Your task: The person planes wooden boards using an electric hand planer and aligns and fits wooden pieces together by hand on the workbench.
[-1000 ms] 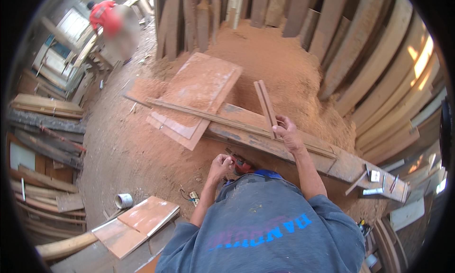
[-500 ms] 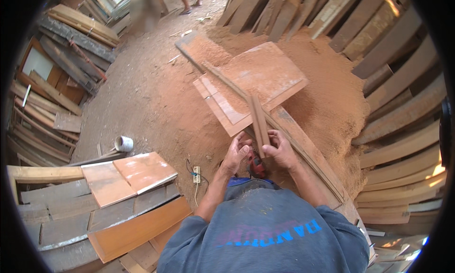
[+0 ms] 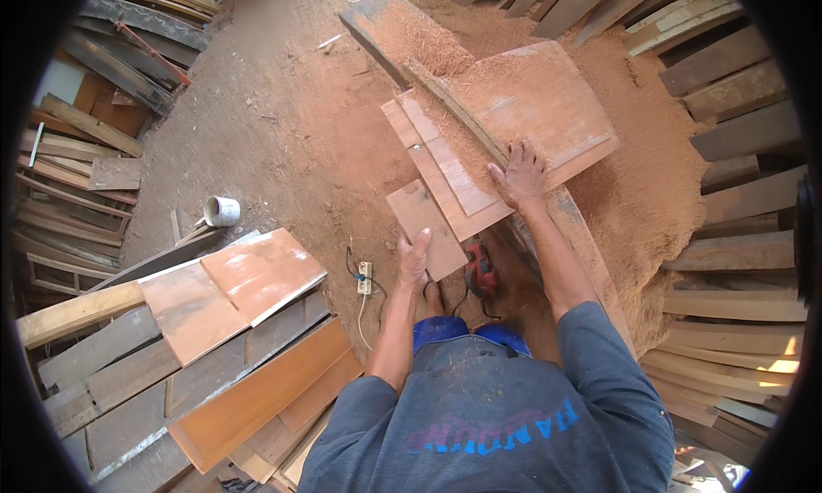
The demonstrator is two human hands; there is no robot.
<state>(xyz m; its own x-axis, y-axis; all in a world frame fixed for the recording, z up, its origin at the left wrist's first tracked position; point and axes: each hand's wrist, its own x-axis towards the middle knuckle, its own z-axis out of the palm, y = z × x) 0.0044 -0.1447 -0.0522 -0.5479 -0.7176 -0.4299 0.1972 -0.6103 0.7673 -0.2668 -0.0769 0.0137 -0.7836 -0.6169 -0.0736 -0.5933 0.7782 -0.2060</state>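
Note:
My left hand (image 3: 413, 257) grips the near left edge of a flat rectangular wooden board (image 3: 428, 227), thumb on top. The board's broad face is turned up, left of the workbench plank. My right hand (image 3: 524, 178) lies with fingers outstretched over a narrow wooden strip (image 3: 458, 107), beside its near part. Beneath the strip, a wide wooden panel (image 3: 548, 90) covered in shavings and a paler framed panel (image 3: 449, 172) lie across a long thick plank (image 3: 582, 236). A red power tool (image 3: 481, 272) rests low between the board and the plank.
A power outlet block (image 3: 366, 279) with cords lies on the ground at left. Stacked boards (image 3: 257, 279) fill the lower left, with a white pail (image 3: 223, 211) behind them. Sawdust (image 3: 634, 193) is heaped right of the plank, before leaning timbers (image 3: 728, 253).
Both hands held a narrow-looking wooden piece upright before. Now my left hand alone holds a board, face up and further left. My right hand has let go and moved forward onto the strip.

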